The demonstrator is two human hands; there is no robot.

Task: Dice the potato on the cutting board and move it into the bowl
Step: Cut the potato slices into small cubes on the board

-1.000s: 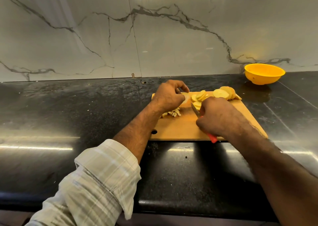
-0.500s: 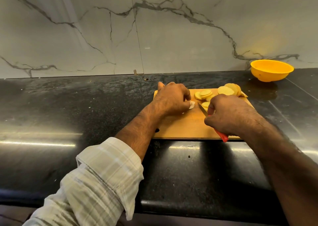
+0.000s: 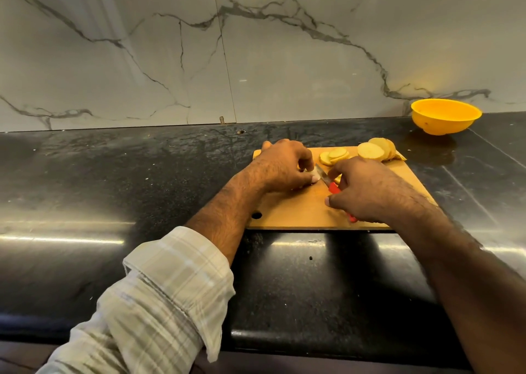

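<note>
A wooden cutting board (image 3: 301, 214) lies on the black counter. Round potato slices (image 3: 336, 156) and a larger sliced potato piece (image 3: 375, 151) sit at its far edge. My left hand (image 3: 284, 165) curls over a pale potato slice (image 3: 310, 174) and holds it down on the board. My right hand (image 3: 367, 191) grips a red-handled knife (image 3: 331, 187), whose blade points toward the fingertips of my left hand. The yellow bowl (image 3: 445, 117) stands at the back right by the wall; its inside is hidden from this angle.
The black stone counter (image 3: 128, 188) stretches left and right of the board. A marble wall (image 3: 256, 51) closes the back. The counter's front edge (image 3: 313, 342) runs below my arms. A hole (image 3: 256, 215) marks the board's near left corner.
My left hand has brought a slice down from the pile to the board's middle and holds it there. My right hand has moved the knife blade close beside it.
</note>
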